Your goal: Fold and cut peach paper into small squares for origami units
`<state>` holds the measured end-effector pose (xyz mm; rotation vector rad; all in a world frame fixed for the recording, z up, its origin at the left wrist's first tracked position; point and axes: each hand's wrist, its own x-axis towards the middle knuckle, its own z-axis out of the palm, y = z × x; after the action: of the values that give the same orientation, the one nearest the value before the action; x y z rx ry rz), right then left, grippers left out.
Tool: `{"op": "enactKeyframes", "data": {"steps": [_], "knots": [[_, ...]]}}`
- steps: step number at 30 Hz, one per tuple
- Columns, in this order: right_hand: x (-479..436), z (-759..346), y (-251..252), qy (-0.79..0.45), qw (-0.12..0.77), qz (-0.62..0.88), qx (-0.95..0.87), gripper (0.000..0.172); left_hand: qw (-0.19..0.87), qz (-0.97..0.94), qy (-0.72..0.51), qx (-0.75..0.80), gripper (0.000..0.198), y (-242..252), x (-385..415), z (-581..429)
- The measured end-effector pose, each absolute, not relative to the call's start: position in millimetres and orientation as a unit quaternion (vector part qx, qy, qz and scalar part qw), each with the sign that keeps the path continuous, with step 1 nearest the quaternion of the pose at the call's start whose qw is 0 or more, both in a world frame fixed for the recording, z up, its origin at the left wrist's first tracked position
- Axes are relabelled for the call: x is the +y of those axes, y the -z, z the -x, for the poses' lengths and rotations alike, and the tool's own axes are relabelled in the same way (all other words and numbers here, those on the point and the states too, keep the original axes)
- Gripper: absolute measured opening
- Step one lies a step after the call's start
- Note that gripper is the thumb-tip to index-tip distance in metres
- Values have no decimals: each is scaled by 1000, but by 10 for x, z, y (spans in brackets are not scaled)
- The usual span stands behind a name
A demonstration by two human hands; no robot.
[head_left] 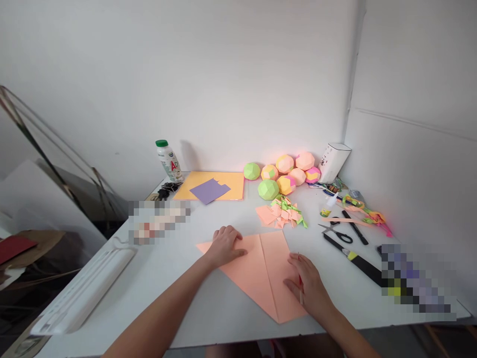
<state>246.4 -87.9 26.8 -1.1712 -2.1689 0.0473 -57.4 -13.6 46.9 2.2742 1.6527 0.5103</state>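
Left hand fingers press one peach sheet, right hand pinches one stick, eight paper balls behind.

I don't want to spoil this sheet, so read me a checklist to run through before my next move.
1. Peach paper flat on the table: ok, one crease down its middle.
2. Left hand steadying it: ok, flat on the left corner.
3. Right hand: ok, resting on the right edge, holding a thin stick.
4. Paper scraps clear of the sheet: cannot tell, they lie right beyond its far edge.
5. Scissors out of the way: ok, off to the right, apart.
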Motion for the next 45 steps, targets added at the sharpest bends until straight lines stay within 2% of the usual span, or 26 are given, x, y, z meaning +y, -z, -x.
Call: {"op": "enactKeyframes", "data": {"steps": [3,12,18,21,24,27,32,45], "knots": [[-890,-2452,-297,-17,330,448,-831,39,141,-792,-177,567,41,-458,-136,576],[-915,-2403,-378,2,285,449,-847,30,117,-835,-188,504,28,-414,-192,533],[-998,-2351,-503,-1,286,429,-857,28,94,-879,-194,426,31,-483,-363,373],[-851,-2373,-674,-39,263,423,-866,17,82,-881,-192,425,19,-506,-440,310],[-473,-2372,-829,-47,247,427,-868,11,69,-878,-191,433,30,-482,-487,271],[10,-2247,-860,-30,228,415,-880,12,56,-876,-193,438,35,-430,-507,251],[559,-1851,-643,31,197,422,-884,29,37,-877,-190,439,37,-374,-513,257],[778,-1851,-315,98,136,396,-903,32,-67,-881,-73,463,45,-398,-699,293]]}}
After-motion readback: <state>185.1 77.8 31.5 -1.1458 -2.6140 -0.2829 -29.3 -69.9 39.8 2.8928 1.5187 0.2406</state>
